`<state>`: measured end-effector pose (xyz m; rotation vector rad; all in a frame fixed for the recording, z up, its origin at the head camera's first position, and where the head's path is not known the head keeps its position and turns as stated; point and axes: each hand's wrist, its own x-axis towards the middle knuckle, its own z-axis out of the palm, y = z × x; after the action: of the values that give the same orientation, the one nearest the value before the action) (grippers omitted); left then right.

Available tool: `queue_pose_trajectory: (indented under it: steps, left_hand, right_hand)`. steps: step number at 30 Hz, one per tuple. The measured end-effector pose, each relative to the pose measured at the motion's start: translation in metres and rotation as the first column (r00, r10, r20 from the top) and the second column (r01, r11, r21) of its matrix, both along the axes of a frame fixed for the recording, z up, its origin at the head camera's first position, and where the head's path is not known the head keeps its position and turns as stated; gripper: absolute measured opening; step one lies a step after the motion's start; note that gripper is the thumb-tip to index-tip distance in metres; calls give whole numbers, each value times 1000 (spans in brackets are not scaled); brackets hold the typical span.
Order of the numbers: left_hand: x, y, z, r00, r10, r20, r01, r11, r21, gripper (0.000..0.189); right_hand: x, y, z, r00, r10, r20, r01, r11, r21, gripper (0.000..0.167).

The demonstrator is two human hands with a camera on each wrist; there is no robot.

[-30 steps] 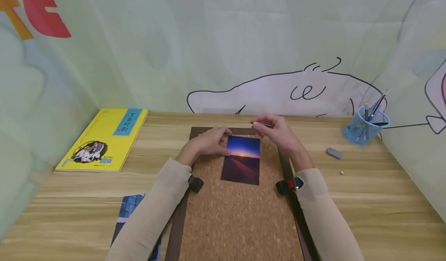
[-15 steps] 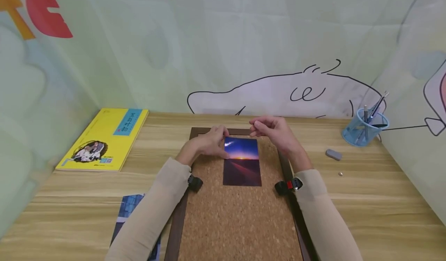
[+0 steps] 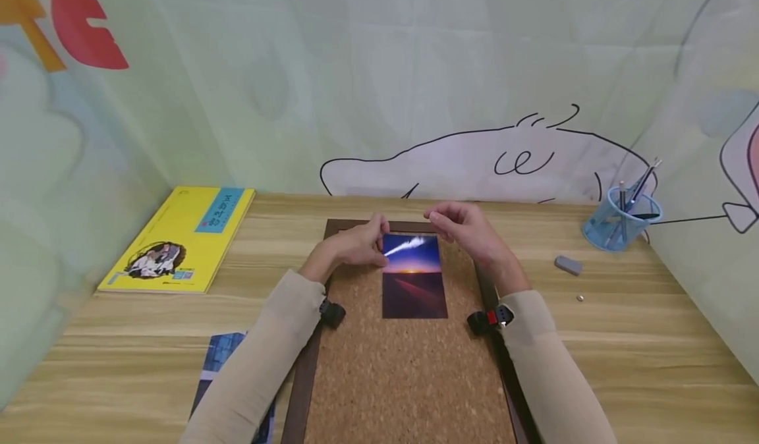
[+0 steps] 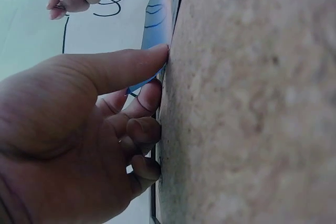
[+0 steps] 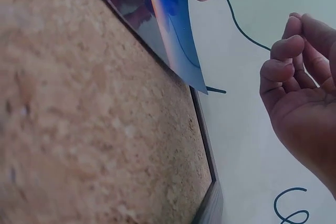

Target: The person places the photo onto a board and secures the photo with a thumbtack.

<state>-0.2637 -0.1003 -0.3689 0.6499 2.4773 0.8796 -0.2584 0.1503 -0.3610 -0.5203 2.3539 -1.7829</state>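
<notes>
A glossy sunset photo point(image 3: 413, 286) lies over the upper part of a brown-framed cork board point(image 3: 403, 371). My left hand point(image 3: 356, 243) pinches its upper left edge, thumb in front and fingertips behind, as the left wrist view shows. The photo's blue top end point(image 5: 181, 35) bends up off the cork in the right wrist view. Above the photo's upper right corner, apart from it, my right hand point(image 3: 471, 233) brings thumb and index finger together. A tiny dark thing point(image 4: 60, 7) shows at those fingertips in the left wrist view; its kind I cannot tell.
A yellow book point(image 3: 178, 240) lies at the back left. Another photo point(image 3: 221, 352) is partly under the left sleeve. To the right are a blue mesh pen cup point(image 3: 619, 223), a grey eraser point(image 3: 568, 265) and a small shiny round thing point(image 3: 580, 298).
The photo has turned straighter on the board, its lower end swinging slightly right. Its top now catches a bright glare. My right hand stays above the corner with its fingertips together.
</notes>
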Motion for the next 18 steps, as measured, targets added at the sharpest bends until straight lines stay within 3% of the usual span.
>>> queue_pose_trajectory:
  steps: [13, 18]
  left_hand:
    - [-1, 0, 2, 999, 13, -29, -12, 1000, 24, 40]
    - [-1, -5, 2, 999, -9, -37, 9, 1000, 20, 40]
  right_hand:
    - [0, -1, 1, 999, 29, 28, -28, 999, -35, 34]
    - [0, -2, 0, 997, 38, 60, -35, 998, -42, 32]
